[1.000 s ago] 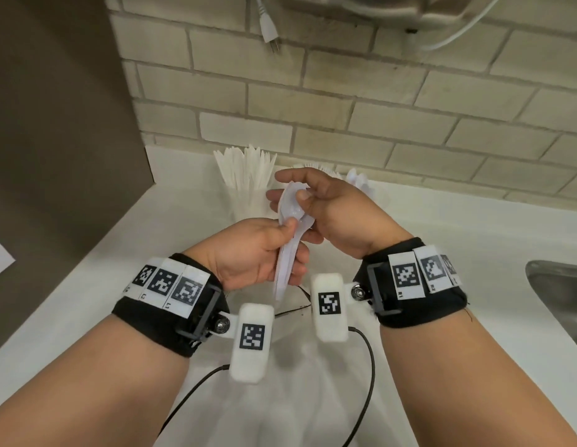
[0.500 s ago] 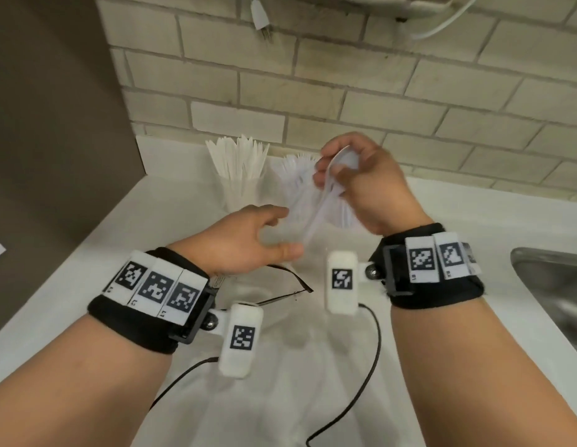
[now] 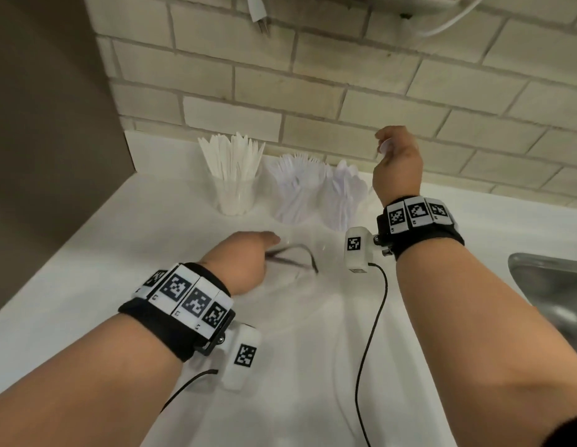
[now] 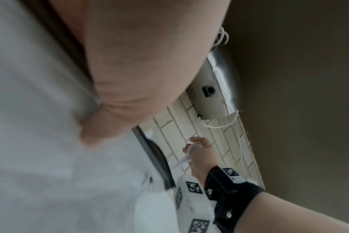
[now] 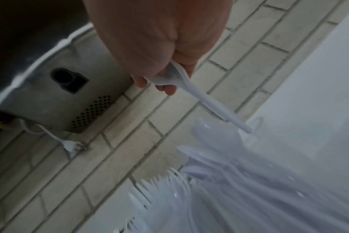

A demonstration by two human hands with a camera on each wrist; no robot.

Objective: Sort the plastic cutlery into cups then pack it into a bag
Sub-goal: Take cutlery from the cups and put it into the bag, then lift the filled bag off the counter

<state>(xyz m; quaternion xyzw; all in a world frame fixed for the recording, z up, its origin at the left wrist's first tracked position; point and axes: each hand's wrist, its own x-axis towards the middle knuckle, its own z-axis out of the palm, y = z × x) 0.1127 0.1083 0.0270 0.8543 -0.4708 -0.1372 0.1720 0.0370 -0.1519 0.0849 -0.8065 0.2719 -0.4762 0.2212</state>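
Observation:
Three clear cups stand at the back of the white counter: knives point(image 3: 230, 175), forks point(image 3: 295, 188) and spoons point(image 3: 343, 195). My right hand point(image 3: 385, 146) is raised above and just right of the spoon cup. It grips a few stacked white spoons point(image 5: 169, 77) by their bowls, handles pointing down at the spoon cup point(image 5: 219, 141). My left hand point(image 3: 248, 256) is low over the clear bag point(image 3: 300, 285), thumb stretched toward its dark zip strip point(image 3: 293, 259). Its fingers are hidden and the left wrist view is blurred.
A brick wall runs behind the cups, with a metal box point(image 5: 56, 88) and a dangling plug point(image 3: 259, 19) above. A steel sink point(image 3: 551, 285) lies at the right. A brown panel point(image 3: 38, 124) closes the left side. Black wrist cables point(image 3: 371, 333) trail over the counter.
The right hand took the spoons out of the left hand and carried them up and right over the spoon cup. The left hand let go and dropped to the bag.

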